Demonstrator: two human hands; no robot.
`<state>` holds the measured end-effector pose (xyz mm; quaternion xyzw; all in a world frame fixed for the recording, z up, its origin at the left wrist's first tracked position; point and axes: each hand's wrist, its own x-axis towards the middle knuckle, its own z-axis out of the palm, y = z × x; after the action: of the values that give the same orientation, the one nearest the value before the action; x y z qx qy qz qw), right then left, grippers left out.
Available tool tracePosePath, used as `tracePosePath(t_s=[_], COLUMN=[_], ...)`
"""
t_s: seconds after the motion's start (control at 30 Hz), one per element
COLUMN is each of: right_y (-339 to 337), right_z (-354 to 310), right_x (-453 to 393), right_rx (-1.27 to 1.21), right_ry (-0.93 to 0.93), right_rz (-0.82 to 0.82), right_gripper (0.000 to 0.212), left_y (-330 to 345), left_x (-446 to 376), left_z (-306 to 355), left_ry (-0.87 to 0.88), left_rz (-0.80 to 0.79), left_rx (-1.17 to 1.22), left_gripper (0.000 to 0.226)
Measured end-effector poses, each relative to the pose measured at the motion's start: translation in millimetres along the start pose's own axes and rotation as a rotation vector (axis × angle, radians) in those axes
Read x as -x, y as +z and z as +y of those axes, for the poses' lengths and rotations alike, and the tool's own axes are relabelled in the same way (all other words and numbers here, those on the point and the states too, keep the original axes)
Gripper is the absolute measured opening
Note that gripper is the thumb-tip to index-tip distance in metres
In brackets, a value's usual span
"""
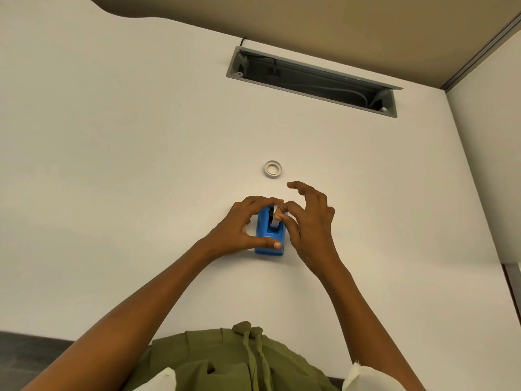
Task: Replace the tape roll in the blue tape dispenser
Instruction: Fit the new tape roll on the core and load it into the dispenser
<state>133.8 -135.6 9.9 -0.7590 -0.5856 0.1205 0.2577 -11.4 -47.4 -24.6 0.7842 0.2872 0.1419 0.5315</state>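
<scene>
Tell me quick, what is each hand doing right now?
Left hand: closed around the blue tape dispenser, steadying it on the desk.
Right hand: thumb and forefinger pinching the tape roll in the dispenser, other fingers spread open.

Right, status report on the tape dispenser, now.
Left hand steadying blue dispenser. Right hand pinching the roll seated in it. Loose ring beyond on desk. Nothing in the way.

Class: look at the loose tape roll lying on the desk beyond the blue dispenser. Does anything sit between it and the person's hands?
Nothing visible does. The loose tape roll lies on bare desk just beyond the right hand. Both hands are at the blue dispenser, the left hand steadying it, with a roll seated inside.
</scene>
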Motion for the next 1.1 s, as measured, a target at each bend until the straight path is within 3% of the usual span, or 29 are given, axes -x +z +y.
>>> tracePosePath(t_s=[0.17,0.57,0.8,1.1], right_y=[3,7,9,9], right_z=[1,-5,0,-2], right_x=[3,-11,-18,-25], right_rx=[-0.093,-0.222,-0.281,-0.287], right_ry=[0.060,0.244,0.260,0.294], right_rz=[0.041,0.073,0.057,0.039], right_gripper=[0.008,0.012,0.013,0.013], left_y=[0,6,7,12], left_x=[-3,-6,-8,-12], left_z=[3,0,-2,-7], left_ry=[-0.036,-0.099,-0.058,-0.104], left_rz=[0.100,0.145,0.149,0.186], left_rx=[0.087,0.058,0.046,0.057], left_gripper=[0.039,0.048,0.037,0.043])
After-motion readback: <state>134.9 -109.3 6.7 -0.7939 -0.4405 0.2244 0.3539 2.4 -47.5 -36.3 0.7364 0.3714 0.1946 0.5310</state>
